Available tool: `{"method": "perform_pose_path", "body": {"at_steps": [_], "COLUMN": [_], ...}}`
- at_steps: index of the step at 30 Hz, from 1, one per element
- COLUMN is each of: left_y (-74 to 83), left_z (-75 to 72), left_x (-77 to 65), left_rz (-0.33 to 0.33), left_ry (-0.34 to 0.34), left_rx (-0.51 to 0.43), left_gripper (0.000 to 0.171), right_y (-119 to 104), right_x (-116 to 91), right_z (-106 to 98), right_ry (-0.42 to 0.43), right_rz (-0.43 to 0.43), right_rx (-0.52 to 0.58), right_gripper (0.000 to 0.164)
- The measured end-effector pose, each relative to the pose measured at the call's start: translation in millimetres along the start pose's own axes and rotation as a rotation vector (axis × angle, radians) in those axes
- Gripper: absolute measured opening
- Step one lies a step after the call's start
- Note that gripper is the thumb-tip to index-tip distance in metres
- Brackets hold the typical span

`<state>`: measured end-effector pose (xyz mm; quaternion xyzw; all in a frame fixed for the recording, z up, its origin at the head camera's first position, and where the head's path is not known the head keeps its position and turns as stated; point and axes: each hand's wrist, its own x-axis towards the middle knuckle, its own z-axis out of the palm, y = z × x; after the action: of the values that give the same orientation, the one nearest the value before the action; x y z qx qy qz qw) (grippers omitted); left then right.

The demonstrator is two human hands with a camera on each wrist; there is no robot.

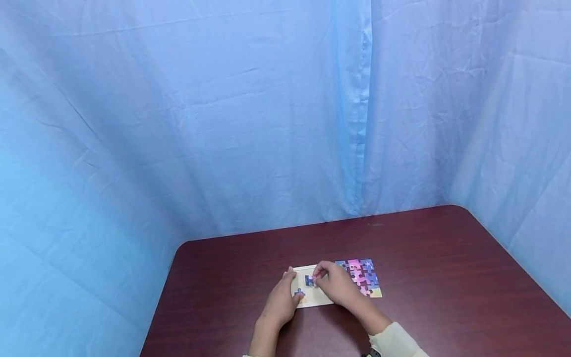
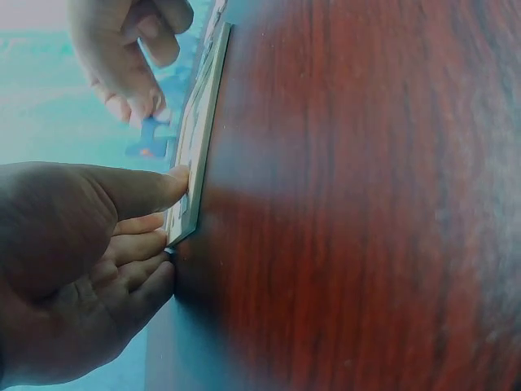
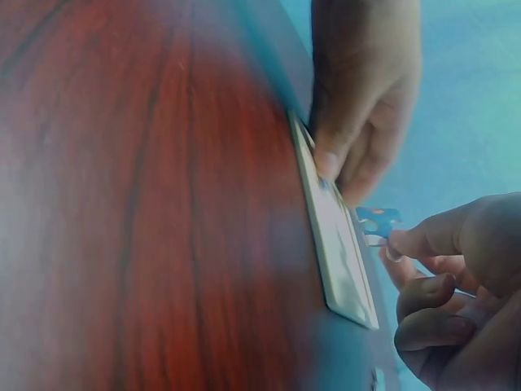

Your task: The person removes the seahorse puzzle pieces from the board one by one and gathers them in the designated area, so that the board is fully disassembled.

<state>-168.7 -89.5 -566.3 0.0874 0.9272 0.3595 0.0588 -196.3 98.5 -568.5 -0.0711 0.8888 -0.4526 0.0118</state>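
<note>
A shallow pale puzzle tray point(image 1: 318, 298) lies on the dark red table. My left hand point(image 1: 281, 301) grips its left end, thumb over the top and fingers against the outer edge, as the left wrist view shows. Between thumb and fingertips, my right hand point(image 1: 341, 285) pinches a blue jigsaw piece point(image 3: 378, 221), held above the tray. Another blue and orange jigsaw piece point(image 1: 300, 294) sits in the tray's lower left corner, beside my left thumb. My right hand partly hides the tray's right side.
Several jigsaw pieces point(image 1: 357, 270) in pink, blue and yellow lie close together just right of the tray, partly behind my right hand. The wood-grain table point(image 1: 428, 267) reaches back to blue curtains point(image 1: 267, 124) on its far side and both flanks.
</note>
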Motion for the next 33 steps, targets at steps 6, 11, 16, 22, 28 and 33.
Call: {"method": "perform_pose_path", "body": {"at_steps": [6,11,16,22,28,33], "left_y": [-1.8,-0.8,-1.0,-2.3,-2.2,-1.7], "left_z": [1.8,1.6,1.5,2.6,3.0,2.8], "left_x": [2.2,1.5,0.6,0.6,0.3,0.0], "left_rz": [0.006,-0.003,0.0,0.009,0.004,0.006], "left_ry": [0.001,-0.009,-0.007,-0.001,-0.002,0.0], "left_rx": [0.006,-0.004,-0.022,-0.021,-0.02,-0.014], "left_gripper": [0.056,0.056,0.055,0.054,0.053,0.053], "right_y": [9.9,21.7,32.1,39.9,42.2,42.8], "right_x": [2.1,5.6,7.9,6.6,2.4,0.1], "right_z": [-19.3,-40.0,-59.6,-73.4,-74.0,-70.7], "right_ry": [0.013,0.047,0.071,0.018,-0.072,-0.116], "right_rz": [0.043,0.103,0.13,0.127,0.15,0.16], "right_rx": [0.039,0.093,0.056,-0.005,-0.023,-0.025], "right_gripper": [0.012,0.007,0.007,0.005,0.005,0.006]}}
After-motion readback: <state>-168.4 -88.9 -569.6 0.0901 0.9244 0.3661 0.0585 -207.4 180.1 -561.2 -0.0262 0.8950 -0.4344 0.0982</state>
